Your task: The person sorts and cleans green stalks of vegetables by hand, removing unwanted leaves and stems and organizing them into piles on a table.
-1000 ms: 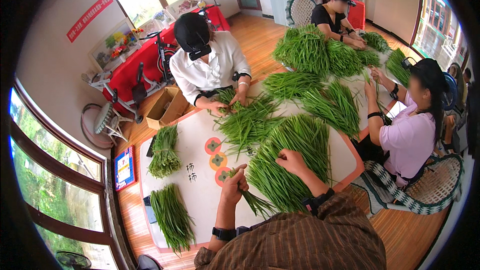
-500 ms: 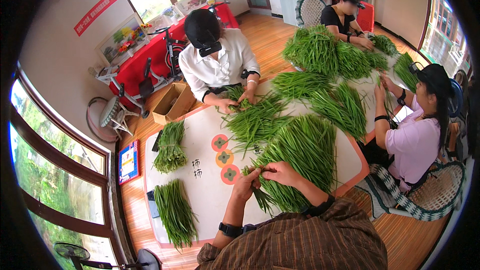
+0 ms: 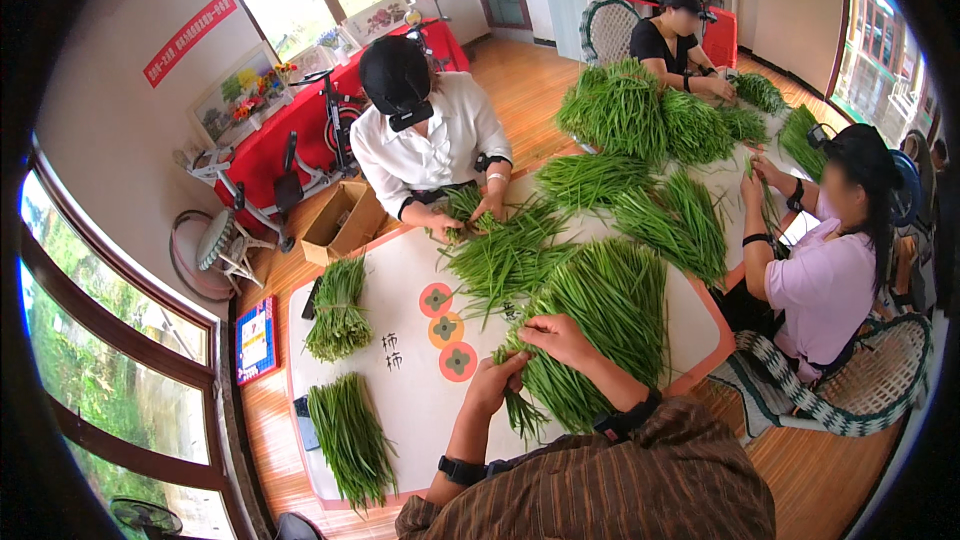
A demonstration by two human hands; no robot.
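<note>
"What's in the left hand (image 3: 494, 382)?"
"A small bunch of green stalks (image 3: 522, 414), one end hanging below the fingers."
"And the right hand (image 3: 560, 337)?"
"Just beside it, fingers drawn together, over the big green pile (image 3: 610, 300)."
"Anything along the left of the desk (image 3: 415, 410)?"
"A far bundle (image 3: 339, 312) and a near bundle (image 3: 350, 440), lying apart. Across, a person in white (image 3: 432, 145) handles stalks too."

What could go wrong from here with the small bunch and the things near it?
Stalks might slip from the small bunch, since its ends hang loose below the left hand. It also sits right against the large pile, so stalks could get mixed. The small flat object near the table's left edge might get knocked off.
</note>
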